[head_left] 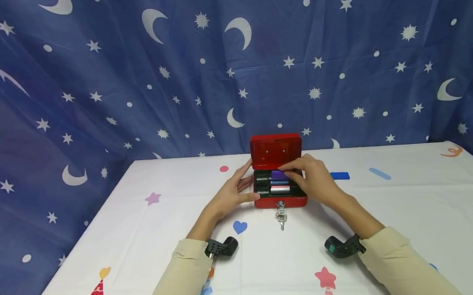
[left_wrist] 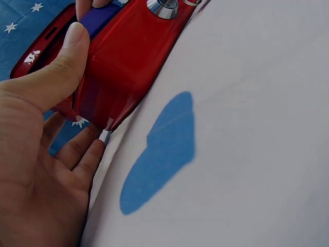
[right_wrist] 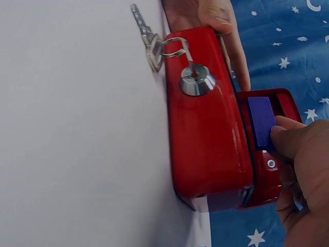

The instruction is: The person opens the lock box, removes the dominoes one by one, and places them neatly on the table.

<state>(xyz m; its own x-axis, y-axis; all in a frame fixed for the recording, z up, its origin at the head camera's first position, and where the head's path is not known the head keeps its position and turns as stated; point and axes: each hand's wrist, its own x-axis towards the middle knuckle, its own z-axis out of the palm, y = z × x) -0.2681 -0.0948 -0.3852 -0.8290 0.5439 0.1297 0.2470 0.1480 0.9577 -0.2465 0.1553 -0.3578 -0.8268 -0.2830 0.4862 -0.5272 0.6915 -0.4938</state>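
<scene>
A small red cash box (head_left: 295,201) stands on the table with its lid (head_left: 268,151) raised. Its black tray (head_left: 261,185) holds several flat colored blocks, among them a white-and-pink one (head_left: 280,189). Between thumb and fingers, my right hand (head_left: 317,180) pinches a flat purple block (right_wrist: 261,121) over the back part of the tray. My left hand (head_left: 233,193) rests against the box's left side, thumb on its rim and fingers spread along the side. A key hangs from the ring of the key in the front lock (right_wrist: 198,82).
A blue flat strip (head_left: 340,175) lies on the table to the right of the box, beyond my right hand. White cloth with printed shapes covers the table (head_left: 181,200). Behind it hangs a blue curtain (head_left: 196,85) with moons and stars.
</scene>
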